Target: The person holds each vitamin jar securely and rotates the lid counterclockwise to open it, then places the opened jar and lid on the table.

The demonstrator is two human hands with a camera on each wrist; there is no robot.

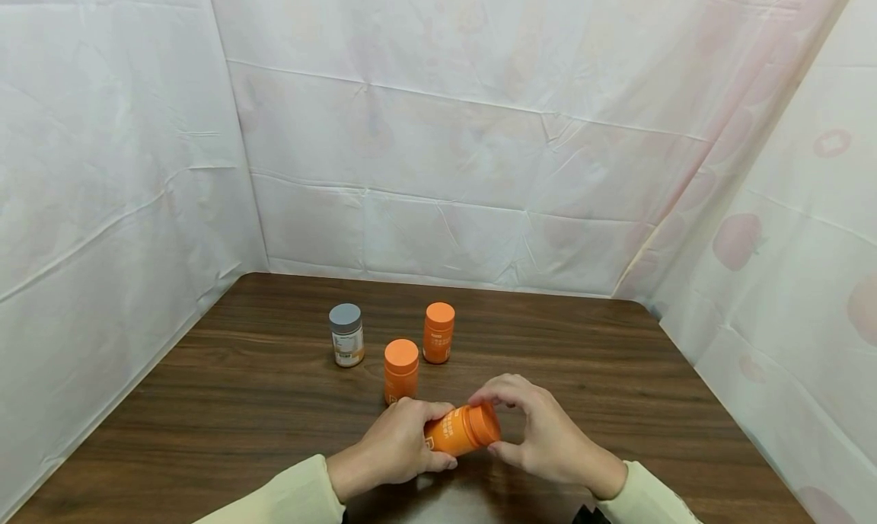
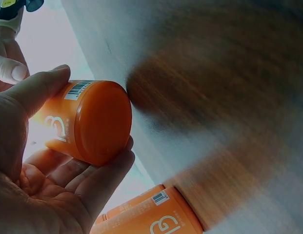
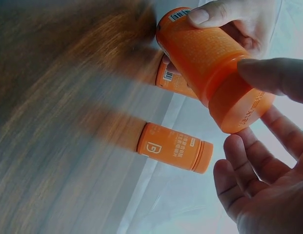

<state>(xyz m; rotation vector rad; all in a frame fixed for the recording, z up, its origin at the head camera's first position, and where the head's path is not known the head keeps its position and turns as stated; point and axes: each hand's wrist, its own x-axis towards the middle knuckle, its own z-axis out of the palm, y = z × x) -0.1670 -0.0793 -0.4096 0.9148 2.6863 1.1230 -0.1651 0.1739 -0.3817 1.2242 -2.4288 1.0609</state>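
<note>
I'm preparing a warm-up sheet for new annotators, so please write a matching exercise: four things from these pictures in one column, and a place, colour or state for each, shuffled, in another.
Column one
1. Left grip
2. Right grip
3. Grey-capped jar
4. Tabletop

Column two
A. At the cap of the tilted orange bottle
B. Dark brown, wood-grained
C. Upright, left of every orange bottle in the head view
D. Around the tilted orange bottle's body

Pairs: 1-D, 2-A, 3-C, 4-B

A makeshift booth: pale, fruit-patterned sheets (image 1: 445, 151) round three sides of a wood-grain table (image 1: 582, 349).
</note>
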